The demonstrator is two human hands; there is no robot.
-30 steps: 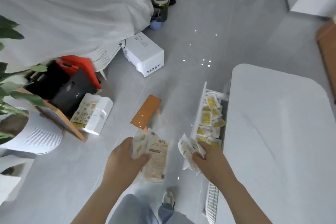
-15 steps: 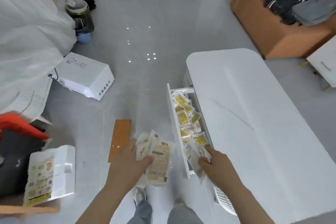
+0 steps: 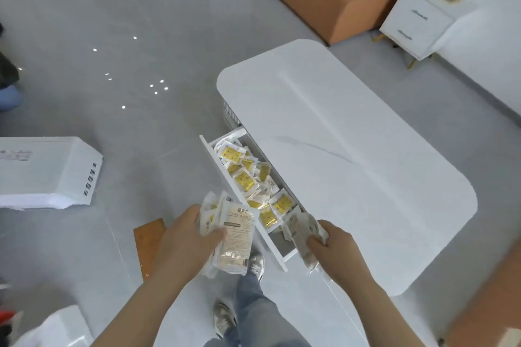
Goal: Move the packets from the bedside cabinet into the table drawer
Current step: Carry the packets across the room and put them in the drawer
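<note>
Left grip [image 3: 183, 239], right grip [image 3: 335, 245] clutching packets [image 3: 239, 234], drawer [image 3: 218, 162] open, print illegible

The table [image 3: 352, 149] is plain white, and so is its drawer [image 3: 222, 175]. The packets [image 3: 244, 180] in the drawer are white with yellow squares. The left hand [image 3: 186, 245] holds a bundle [image 3: 236, 236] that is white with brown writing; the handful [image 3: 301, 236] in the right hand [image 3: 335, 253] is white and tan. The floor [image 3: 112, 22] is shiny grey with white light dots at ten o'clock. An orange-brown board [image 3: 148, 245] lies at eight o'clock.
</note>
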